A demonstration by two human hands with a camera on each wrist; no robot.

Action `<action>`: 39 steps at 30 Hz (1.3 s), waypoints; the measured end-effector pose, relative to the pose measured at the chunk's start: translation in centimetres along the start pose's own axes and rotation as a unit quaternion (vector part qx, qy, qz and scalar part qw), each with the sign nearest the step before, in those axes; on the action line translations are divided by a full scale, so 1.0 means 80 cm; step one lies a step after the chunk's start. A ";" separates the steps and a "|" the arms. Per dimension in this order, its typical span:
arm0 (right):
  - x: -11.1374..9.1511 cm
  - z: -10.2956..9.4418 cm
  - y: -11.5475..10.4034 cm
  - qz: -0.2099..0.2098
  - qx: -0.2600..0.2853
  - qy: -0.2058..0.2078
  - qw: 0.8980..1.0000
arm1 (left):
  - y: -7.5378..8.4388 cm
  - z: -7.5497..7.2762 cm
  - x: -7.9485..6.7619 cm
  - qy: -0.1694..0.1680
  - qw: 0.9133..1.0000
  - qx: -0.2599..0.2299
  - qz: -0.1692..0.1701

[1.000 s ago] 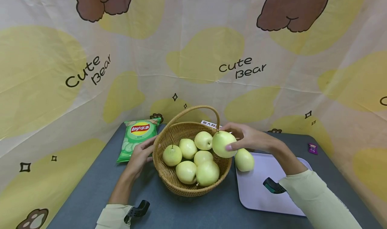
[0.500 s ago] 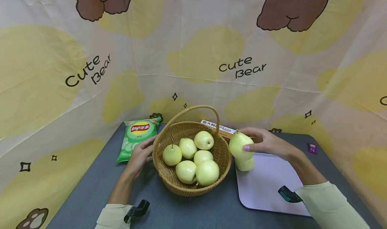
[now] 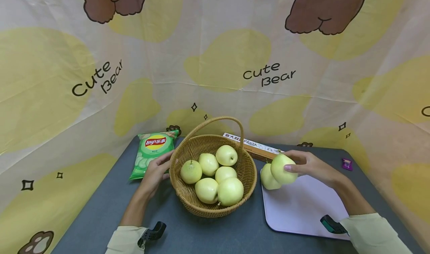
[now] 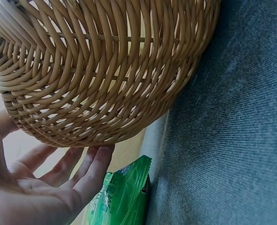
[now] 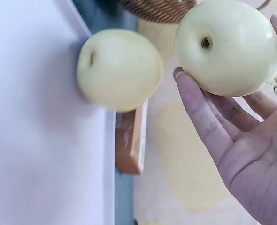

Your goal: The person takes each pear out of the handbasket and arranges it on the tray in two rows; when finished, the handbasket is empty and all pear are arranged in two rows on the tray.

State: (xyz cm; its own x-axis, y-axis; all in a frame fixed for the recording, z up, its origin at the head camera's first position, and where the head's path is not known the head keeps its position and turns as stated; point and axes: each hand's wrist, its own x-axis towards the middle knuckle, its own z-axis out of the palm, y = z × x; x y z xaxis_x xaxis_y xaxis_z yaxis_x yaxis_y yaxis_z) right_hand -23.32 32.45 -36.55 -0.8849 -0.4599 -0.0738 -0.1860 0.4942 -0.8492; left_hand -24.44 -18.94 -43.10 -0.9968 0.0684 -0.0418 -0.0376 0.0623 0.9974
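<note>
My right hand point(image 3: 307, 166) grips a pale green pear point(image 3: 283, 169), thumb on the near side and fingers behind, raised above the lilac tray point(image 3: 302, 213). Another pear point(image 3: 267, 177) stands on the tray's left part, partly overlapped by the held one in the head view. In the right wrist view the held pear point(image 5: 227, 47) shows its base toward the camera. My left hand point(image 3: 156, 173) touches the left side of the wicker basket point(image 3: 248, 190), its spread fingers point(image 4: 94, 171) resting against the weave. Several pears point(image 3: 206, 190) lie inside the basket under its arched handle.
A green bag of Lay's chips point(image 3: 152, 149) stands behind my left hand. The pasta box point(image 3: 258, 149) lies behind the basket and tray. A small purple packet point(image 3: 347, 164) is at the table's far right. A patterned cloth point(image 3: 215, 60) hangs behind the table.
My right hand has carried the pear from over the basket's right rim rightward to above the tray, beside the standing pear. My left hand has stayed at the basket.
</note>
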 end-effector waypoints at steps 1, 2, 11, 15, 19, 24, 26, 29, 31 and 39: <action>-0.002 -0.001 0.004 0.005 0.001 0.003 1.000 | 0.000 0.000 0.000 0.000 1.000 0.000 0.000; -0.004 -0.002 0.008 0.010 0.002 0.007 1.000 | 0.000 0.000 0.000 0.000 1.000 0.000 0.000; -0.015 -0.016 0.040 0.043 0.007 0.025 0.999 | 0.000 0.000 0.001 0.002 1.000 0.003 -0.002; -0.016 -0.021 0.052 0.060 0.009 0.030 0.998 | -0.001 0.000 0.001 0.002 1.000 0.002 -0.002; -0.014 -0.025 0.063 0.080 0.014 0.032 0.996 | -0.001 -0.001 0.001 0.002 1.000 0.003 -0.002; -0.009 -0.028 0.080 0.093 0.039 0.024 0.995 | -0.001 0.000 0.000 0.003 1.000 0.003 -0.003; -0.006 -0.027 0.086 0.097 0.045 0.018 0.994 | -0.001 -0.001 0.000 0.002 1.000 0.004 -0.004; -0.002 -0.026 0.093 0.105 0.050 0.012 0.993 | -0.001 -0.001 -0.001 0.003 1.000 0.004 -0.005; 0.000 -0.024 0.094 0.110 0.048 0.009 0.993 | -0.001 -0.001 -0.001 0.002 1.000 0.005 -0.004; 0.005 -0.020 0.096 0.138 0.030 -0.003 0.990 | 0.000 0.000 0.000 0.002 1.000 0.006 -0.001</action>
State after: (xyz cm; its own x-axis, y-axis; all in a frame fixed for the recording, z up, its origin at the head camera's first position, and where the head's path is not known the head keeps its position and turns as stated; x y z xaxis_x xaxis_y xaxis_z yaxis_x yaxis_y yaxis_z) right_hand -25.80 37.21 -42.31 -0.8961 -0.3176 -0.3100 0.0883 0.5571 -0.8258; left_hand -24.43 -18.91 -43.12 -0.9970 0.0637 -0.0434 -0.0387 0.0735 0.9965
